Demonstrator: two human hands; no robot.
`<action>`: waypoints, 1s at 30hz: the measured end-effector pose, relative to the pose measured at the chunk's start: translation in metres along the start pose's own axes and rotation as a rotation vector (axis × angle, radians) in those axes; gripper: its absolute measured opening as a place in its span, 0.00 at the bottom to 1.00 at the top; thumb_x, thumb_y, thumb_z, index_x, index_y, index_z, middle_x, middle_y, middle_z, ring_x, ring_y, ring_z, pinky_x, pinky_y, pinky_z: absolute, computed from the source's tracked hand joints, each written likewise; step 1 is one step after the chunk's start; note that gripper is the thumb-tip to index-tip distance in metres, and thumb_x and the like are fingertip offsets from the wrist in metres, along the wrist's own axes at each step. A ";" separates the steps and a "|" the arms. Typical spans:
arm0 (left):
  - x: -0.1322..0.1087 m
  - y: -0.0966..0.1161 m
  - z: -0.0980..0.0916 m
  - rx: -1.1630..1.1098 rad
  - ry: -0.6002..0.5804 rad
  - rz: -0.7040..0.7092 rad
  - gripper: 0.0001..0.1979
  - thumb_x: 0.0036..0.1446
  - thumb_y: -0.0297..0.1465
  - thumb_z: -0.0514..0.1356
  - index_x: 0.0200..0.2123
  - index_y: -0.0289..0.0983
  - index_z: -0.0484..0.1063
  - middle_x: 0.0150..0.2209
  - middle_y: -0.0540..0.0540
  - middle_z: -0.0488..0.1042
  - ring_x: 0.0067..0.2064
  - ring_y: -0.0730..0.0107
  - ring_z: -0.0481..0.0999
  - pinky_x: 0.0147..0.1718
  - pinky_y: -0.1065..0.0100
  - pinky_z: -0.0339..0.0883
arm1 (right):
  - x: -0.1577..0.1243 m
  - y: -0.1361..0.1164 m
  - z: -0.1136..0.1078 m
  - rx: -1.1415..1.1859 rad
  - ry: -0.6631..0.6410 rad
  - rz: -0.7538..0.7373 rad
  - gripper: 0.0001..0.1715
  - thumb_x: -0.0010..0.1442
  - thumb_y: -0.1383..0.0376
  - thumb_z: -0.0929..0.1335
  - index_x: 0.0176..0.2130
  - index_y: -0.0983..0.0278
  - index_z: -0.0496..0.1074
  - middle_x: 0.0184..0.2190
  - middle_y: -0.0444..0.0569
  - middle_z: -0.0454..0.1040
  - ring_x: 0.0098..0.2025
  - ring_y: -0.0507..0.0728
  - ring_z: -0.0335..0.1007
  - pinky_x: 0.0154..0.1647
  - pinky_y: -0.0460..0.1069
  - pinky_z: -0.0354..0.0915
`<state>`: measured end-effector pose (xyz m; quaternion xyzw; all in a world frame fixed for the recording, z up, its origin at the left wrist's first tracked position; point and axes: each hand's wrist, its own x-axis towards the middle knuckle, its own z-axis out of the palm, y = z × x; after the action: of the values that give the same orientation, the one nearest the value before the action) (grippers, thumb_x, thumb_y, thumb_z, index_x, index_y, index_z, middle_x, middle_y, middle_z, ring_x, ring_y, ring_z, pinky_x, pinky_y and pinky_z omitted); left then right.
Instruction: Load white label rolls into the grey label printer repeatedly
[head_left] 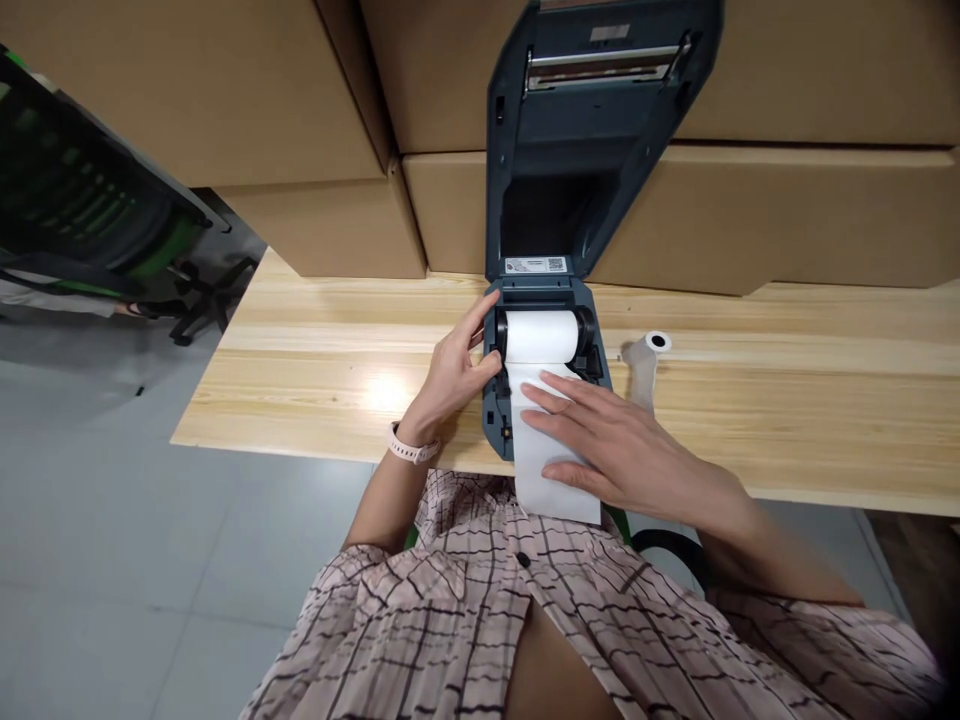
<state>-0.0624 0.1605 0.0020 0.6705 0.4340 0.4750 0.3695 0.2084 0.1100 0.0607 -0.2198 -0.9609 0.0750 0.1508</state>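
Note:
In front of me on the wooden table stands a dark blue-grey label printer (491, 420) with its lid (592, 140) raised. A white paper roll (541, 337) sits between black holders inside it, and its loose strip (555, 490) runs out over the front towards my body. My left hand (459, 362) rests at the printer's left side, its fingers and thumb apart on the edge. Flat across the paper strip lies my right hand (600, 430), with fingers spread; it hides part of the printer's right front.
A small roll with a loose translucent strip (643, 370) lies right of the printer on the wooden table (300, 370). Large cardboard boxes (720, 220) stand along the back. At the left, a chair base (206, 290) stands on the grey tiled floor.

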 end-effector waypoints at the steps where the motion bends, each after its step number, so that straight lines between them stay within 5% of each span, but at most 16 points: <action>1: 0.000 0.000 0.000 -0.001 0.002 0.000 0.40 0.62 0.29 0.62 0.76 0.48 0.62 0.79 0.43 0.62 0.78 0.46 0.65 0.74 0.43 0.66 | -0.001 -0.003 0.003 -0.003 0.010 0.005 0.30 0.78 0.50 0.65 0.67 0.67 0.70 0.74 0.61 0.69 0.78 0.74 0.62 0.71 0.71 0.72; 9: 0.000 0.001 -0.003 -0.005 0.004 -0.001 0.38 0.63 0.30 0.63 0.75 0.48 0.64 0.79 0.42 0.63 0.77 0.47 0.66 0.75 0.43 0.63 | -0.005 -0.023 0.017 0.009 0.105 0.105 0.26 0.77 0.56 0.68 0.67 0.65 0.68 0.74 0.60 0.70 0.81 0.71 0.56 0.74 0.70 0.70; 15: 0.002 0.000 -0.001 -0.070 0.020 -0.004 0.37 0.66 0.42 0.67 0.75 0.48 0.63 0.78 0.39 0.63 0.76 0.43 0.68 0.73 0.42 0.66 | -0.005 -0.024 0.020 0.046 0.163 0.098 0.25 0.78 0.54 0.67 0.65 0.66 0.68 0.71 0.61 0.74 0.74 0.67 0.69 0.72 0.68 0.72; 24: 0.004 -0.002 0.003 -0.119 0.113 -0.062 0.39 0.67 0.55 0.66 0.74 0.48 0.64 0.75 0.36 0.67 0.77 0.40 0.67 0.71 0.43 0.69 | -0.016 -0.017 0.008 0.294 0.170 0.066 0.27 0.78 0.50 0.66 0.70 0.56 0.68 0.70 0.53 0.76 0.72 0.63 0.73 0.74 0.68 0.70; 26: 0.005 -0.005 0.000 -0.112 0.159 -0.082 0.38 0.67 0.56 0.65 0.73 0.47 0.66 0.76 0.35 0.67 0.76 0.41 0.68 0.72 0.42 0.68 | -0.013 0.002 -0.005 0.416 0.290 0.091 0.27 0.77 0.50 0.68 0.70 0.51 0.69 0.69 0.50 0.76 0.70 0.63 0.75 0.73 0.67 0.71; 30: 0.008 -0.015 -0.006 -0.132 0.227 -0.124 0.35 0.69 0.58 0.61 0.72 0.49 0.66 0.76 0.38 0.67 0.75 0.46 0.70 0.70 0.44 0.70 | 0.020 0.077 -0.036 0.576 0.794 0.303 0.28 0.77 0.44 0.65 0.69 0.45 0.71 0.73 0.42 0.72 0.75 0.64 0.68 0.77 0.68 0.65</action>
<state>-0.0700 0.1734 -0.0080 0.5586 0.4816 0.5514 0.3899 0.2337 0.1900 0.0839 -0.3177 -0.7270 0.2686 0.5462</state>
